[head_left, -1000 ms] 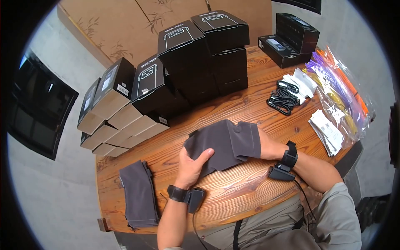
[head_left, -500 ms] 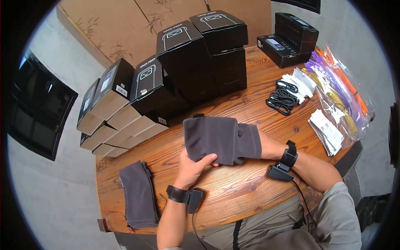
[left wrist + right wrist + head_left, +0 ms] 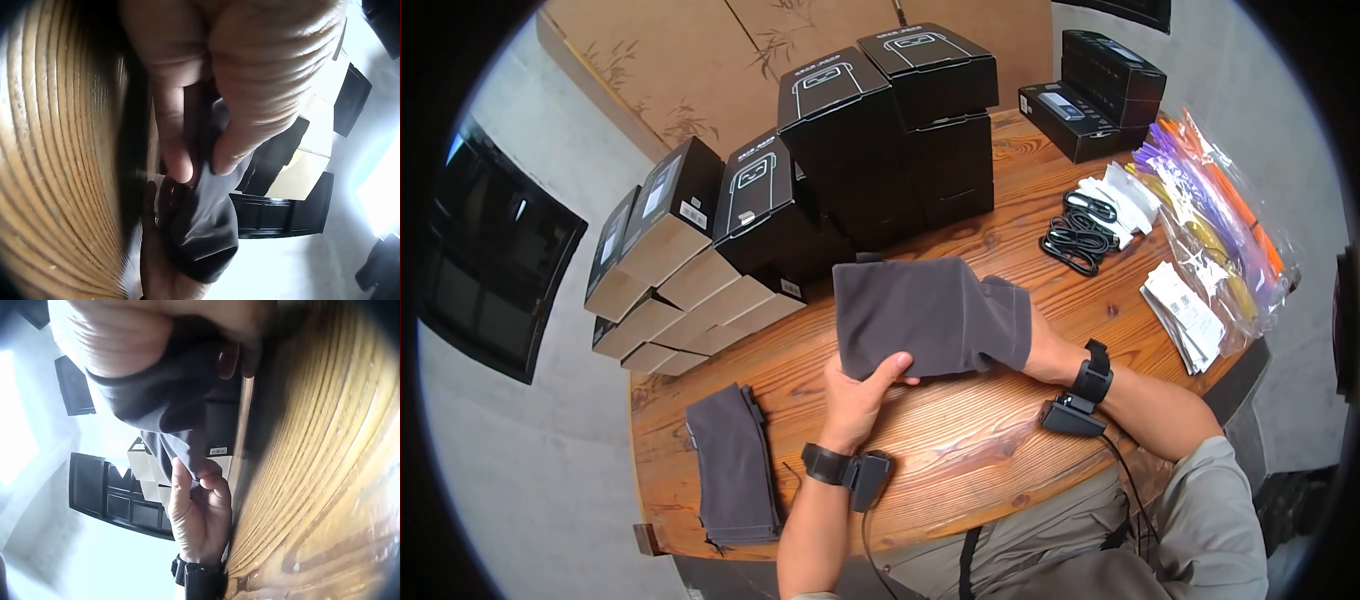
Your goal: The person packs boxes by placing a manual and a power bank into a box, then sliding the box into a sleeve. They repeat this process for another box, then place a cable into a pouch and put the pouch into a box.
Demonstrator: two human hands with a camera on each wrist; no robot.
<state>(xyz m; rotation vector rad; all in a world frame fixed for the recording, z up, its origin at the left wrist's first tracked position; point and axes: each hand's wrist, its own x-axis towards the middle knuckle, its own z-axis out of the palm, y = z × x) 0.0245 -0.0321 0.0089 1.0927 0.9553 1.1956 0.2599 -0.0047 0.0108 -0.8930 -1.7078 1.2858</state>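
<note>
A dark grey cloth pouch (image 3: 910, 315) is held up between both hands over the table. At its near left corner my left hand (image 3: 855, 395) pinches the edge, thumb on top and fingers underneath. The left wrist view shows the cloth between this thumb (image 3: 234, 147) and the fingers. My right hand (image 3: 1052, 345) is at the pouch's right end, where the hem covers the thumb side. Below the cloth, fingertips (image 3: 228, 359) of that hand show in the right wrist view. A second grey pouch (image 3: 735, 465) lies flat at the table's left.
Stacked black boxes (image 3: 860, 160) line the back and left of the wooden table (image 3: 990, 470). Farther right are two more boxes (image 3: 1070, 115), coiled black cables (image 3: 1080, 240), a pile of paper slips (image 3: 1185, 320) and clear bags with coloured contents (image 3: 1215, 220).
The pouch's left side has swung up and away, spreading flatter, with its far edge closer to the boxes. My left hand keeps its pinch near the same place; the right barely moves.
</note>
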